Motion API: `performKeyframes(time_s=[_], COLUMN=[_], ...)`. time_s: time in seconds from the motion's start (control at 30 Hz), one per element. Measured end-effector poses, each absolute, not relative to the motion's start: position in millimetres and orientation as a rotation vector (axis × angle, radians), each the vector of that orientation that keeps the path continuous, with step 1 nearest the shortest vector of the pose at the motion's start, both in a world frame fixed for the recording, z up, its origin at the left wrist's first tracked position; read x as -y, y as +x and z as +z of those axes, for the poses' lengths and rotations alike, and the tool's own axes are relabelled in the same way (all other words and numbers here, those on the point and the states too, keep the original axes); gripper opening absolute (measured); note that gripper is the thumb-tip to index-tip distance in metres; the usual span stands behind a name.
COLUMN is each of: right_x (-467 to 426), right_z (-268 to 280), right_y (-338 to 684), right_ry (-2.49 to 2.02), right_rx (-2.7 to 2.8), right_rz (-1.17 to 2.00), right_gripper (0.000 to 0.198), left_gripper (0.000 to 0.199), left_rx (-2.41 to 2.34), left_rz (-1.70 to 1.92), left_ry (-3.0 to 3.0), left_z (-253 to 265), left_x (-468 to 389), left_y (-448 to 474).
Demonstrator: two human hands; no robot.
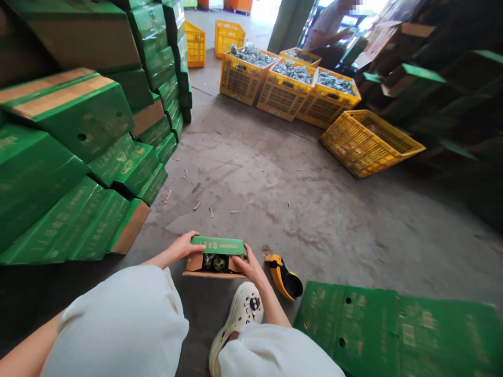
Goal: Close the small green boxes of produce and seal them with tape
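A small green cardboard box (220,245) is in front of my feet, with one long green flap raised and brown inner flaps at its two ends. Through the gap between them I see dark round items (216,263) that look wrapped in clear film. My left hand (190,246) grips the box at its left end, thumb over the green flap. At the opposite end my right hand (248,263) has its fingers closed around the corner and brown flap. A yellow and black tool (283,278), shaped like a tape dispenser, lies on the floor right of that hand.
Green cartons (78,125) are stacked high on the left. Flattened green cardboard (393,324) lies at lower right. Yellow crates (286,86) full of wrapped items stand ahead, beside a tilted yellow crate (365,146). Another person (326,29) is behind them. Cardboard scraps (196,206) litter the floor.
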State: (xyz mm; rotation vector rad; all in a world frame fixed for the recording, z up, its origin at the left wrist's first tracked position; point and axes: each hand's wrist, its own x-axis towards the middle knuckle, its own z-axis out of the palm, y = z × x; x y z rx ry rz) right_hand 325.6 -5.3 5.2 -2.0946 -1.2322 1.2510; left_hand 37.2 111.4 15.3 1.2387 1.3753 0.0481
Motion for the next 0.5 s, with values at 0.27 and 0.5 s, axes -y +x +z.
performKeyframes(time_s=[0.27,0.5], right_x=[20.5,1.7], right_z=[37.7,55.2], right_y=[328.1,302.6], right_ry=[-1.857,-1.841], right_rx=[1.947,2.453], right_rz=[0.906,0.637], right_gripper=[0.070,0.084], left_gripper=[0.074,0.070], left_rx=[-1.384,-1.354], left_rz=[0.061,0.074], left_ry=[1.472,1.540], left_z=[8.1,6.7], left_x=[-119.0,-119.8], left_y=[30.6,31.4])
